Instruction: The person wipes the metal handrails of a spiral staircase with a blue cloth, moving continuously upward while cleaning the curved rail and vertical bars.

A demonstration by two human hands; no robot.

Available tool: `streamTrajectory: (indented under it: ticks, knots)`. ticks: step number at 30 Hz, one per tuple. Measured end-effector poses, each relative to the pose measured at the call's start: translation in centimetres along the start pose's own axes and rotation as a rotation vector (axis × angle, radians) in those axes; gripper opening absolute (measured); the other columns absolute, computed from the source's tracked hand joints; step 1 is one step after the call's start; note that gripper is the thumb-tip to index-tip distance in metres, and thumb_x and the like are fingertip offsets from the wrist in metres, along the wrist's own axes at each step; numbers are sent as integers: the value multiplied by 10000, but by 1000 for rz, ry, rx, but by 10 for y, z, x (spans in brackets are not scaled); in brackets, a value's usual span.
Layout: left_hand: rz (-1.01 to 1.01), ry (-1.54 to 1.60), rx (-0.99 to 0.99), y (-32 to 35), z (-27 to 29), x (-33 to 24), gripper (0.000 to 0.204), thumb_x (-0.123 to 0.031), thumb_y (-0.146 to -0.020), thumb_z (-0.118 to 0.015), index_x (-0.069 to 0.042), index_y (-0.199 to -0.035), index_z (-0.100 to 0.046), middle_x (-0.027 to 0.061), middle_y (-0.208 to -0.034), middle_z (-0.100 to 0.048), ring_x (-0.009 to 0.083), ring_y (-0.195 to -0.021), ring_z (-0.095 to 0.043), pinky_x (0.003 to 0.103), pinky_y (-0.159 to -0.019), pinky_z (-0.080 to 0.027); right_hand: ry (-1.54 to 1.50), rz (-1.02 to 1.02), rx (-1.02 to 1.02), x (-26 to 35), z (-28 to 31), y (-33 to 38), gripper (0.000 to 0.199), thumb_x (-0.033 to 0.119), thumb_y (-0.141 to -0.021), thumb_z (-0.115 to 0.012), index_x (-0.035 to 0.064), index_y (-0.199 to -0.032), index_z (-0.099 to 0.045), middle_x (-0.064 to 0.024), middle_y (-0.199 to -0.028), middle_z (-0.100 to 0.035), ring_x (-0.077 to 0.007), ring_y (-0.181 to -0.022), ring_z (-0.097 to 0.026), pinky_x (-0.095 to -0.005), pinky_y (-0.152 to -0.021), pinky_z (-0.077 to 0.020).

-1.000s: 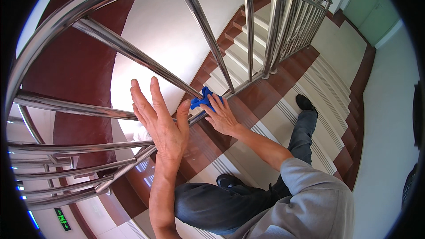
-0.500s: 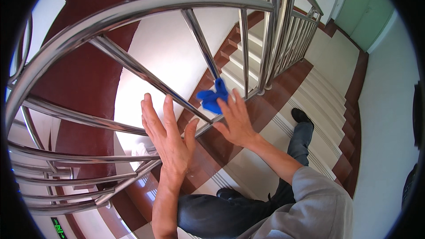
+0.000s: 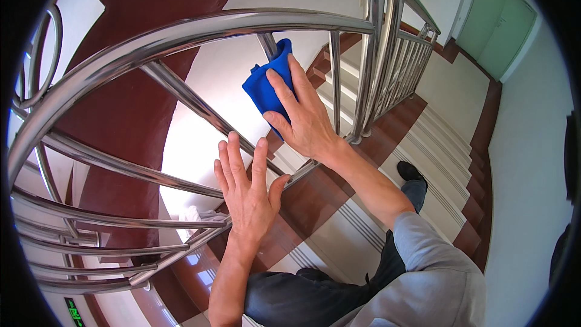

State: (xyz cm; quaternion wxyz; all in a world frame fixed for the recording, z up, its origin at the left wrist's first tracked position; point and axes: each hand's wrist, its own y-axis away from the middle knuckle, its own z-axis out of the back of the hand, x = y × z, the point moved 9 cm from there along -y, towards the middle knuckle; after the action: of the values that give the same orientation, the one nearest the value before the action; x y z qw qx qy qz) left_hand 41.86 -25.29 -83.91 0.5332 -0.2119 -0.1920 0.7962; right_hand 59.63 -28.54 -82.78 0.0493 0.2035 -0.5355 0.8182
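A blue cloth [image 3: 264, 89] is wrapped partly around an upright metal baluster [image 3: 266, 45], close below the curved handrail. My right hand [image 3: 311, 122] presses the cloth against that baluster, fingers bent over it; most of the post behind is hidden. Lower and to the left, my left hand [image 3: 249, 206] is raised with its fingers spread and holds nothing. Its fingertips are by the neighbouring slanted baluster [image 3: 196, 110]; whether they touch it cannot be told.
The shiny handrail [image 3: 181, 30] arches across the stairwell. Steps [image 3: 445, 163] descend on the right beside a white wall [image 3: 523, 175], with a green door [image 3: 499, 21] beyond. Stacked curved rails [image 3: 103, 218] stand at lower left. My shoe [image 3: 410, 171] rests on a step.
My right hand has moved up the baluster with the blue cloth, from near its foot to just below the handrail. My left hand has shifted slightly right and down, still spread.
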Motion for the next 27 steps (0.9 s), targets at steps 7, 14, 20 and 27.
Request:
streamTrajectory:
  ticks: [7,14,20,27]
  knots:
    - [72,-52,96,-2,-19,9,1015,-292,-887,-924,-151,-1735,-383,233,-1847,-158,471,-1710,-126,684,-1315,-194,48,-27,34,-13,-16,23,830,300,-960,-842,93,-1663,-452,-396,-1705,-293,-593,-1485,-447,-614,-1196,-456]
    - [88,-54,118,-1,-23,16,1077,-300,-866,-938,-128,-1749,-346,212,-1852,-159,443,-1719,-119,669,-1326,-190,91,-114,60,-34,-45,86,828,260,-954,-849,85,-1652,-440,-410,-1708,-259,-622,-1500,-401,-638,-1219,-411]
    - [79,-125,129,-1,-29,17,1099,-299,-826,-964,-126,-1737,-375,207,-1849,-173,449,-1711,-148,675,-1312,-220,106,-201,91,-57,-69,137,810,273,-941,-856,84,-1629,-472,-424,-1690,-283,-627,-1503,-396,-657,-1225,-397]
    - [54,-132,107,-6,-29,13,1041,-248,-817,-966,-106,-1701,-435,220,-1842,-181,498,-1691,-170,688,-1293,-248,209,-245,176,-79,-86,200,824,267,-927,-874,95,-1619,-461,-439,-1672,-278,-625,-1490,-403,-668,-1211,-393]
